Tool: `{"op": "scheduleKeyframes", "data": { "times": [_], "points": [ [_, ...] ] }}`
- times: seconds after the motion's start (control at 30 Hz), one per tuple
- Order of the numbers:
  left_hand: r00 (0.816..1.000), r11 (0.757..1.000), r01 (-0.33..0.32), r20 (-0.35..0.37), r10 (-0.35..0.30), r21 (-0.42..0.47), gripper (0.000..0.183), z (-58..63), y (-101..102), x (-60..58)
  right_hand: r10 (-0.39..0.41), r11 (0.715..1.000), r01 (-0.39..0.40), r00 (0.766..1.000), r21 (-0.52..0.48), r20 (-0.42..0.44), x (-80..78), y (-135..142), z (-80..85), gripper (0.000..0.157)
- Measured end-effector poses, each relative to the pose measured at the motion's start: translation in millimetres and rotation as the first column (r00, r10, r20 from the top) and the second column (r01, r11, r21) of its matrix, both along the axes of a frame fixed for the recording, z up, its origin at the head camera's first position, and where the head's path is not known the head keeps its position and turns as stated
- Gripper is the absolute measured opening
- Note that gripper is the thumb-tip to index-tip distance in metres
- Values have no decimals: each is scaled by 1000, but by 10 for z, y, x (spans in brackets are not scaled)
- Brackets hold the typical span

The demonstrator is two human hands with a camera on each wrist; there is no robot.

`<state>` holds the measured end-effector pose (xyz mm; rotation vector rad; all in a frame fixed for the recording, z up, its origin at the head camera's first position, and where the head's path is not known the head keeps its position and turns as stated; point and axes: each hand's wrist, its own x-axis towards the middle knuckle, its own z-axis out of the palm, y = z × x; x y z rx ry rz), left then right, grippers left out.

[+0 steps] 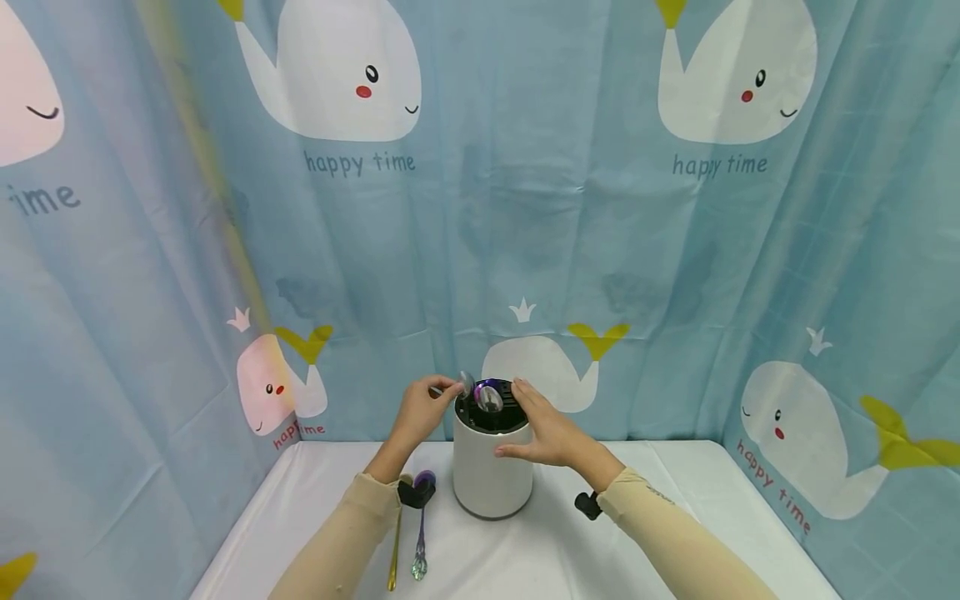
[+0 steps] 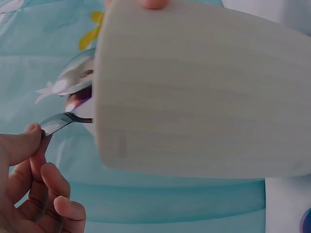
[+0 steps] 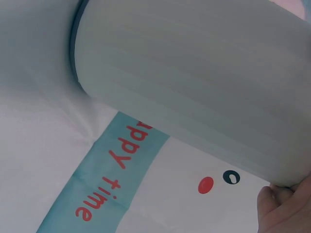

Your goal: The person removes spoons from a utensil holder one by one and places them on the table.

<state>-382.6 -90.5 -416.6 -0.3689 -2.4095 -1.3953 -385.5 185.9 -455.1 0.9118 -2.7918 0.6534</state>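
A white cylindrical utensil holder with a black slotted top stands upright on the table. My left hand pinches the bowl of a silver spoon between thumb and index finger at the holder's left rim. In the left wrist view, that spoon's handle runs in past the rim. Another spoon sticks up from the holder's top, with a purple shiny piece beside it. My right hand rests against the holder's right side and rim, fingers extended and thumb across the front.
On the white table, left of the holder, lie a gold-handled utensil and a purple spoon with an ornate handle, both partly hidden by the left wrist strap. A blue whale-print curtain hangs behind and on both sides.
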Motion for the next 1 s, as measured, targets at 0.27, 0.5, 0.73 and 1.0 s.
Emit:
{"op": "scheduleKeyframes", "data": {
  "times": [0.27, 0.5, 0.73, 1.0],
  "points": [
    [997, 994, -9, -74, 17, 109, 24, 116, -52, 50, -10, 1000, 10, 1000, -2, 2, 7, -6, -10, 129],
    [996, 987, -11, -88, 26, 160, 26, 237, -104, 125, -14, 1000, 14, 1000, 0, 3, 14, -11, 2, 129],
    [993, 973, 5, -118, 23, 229, 26, 325, -208, 211, -15, 1000, 15, 1000, -1, 12, 15, 2, -8, 128],
    [993, 945, -6, -111, 44, 326, 31, 347, -398, 260, -17, 1000, 17, 1000, 2, 1, 16, -9, -3, 130]
  ]
}}
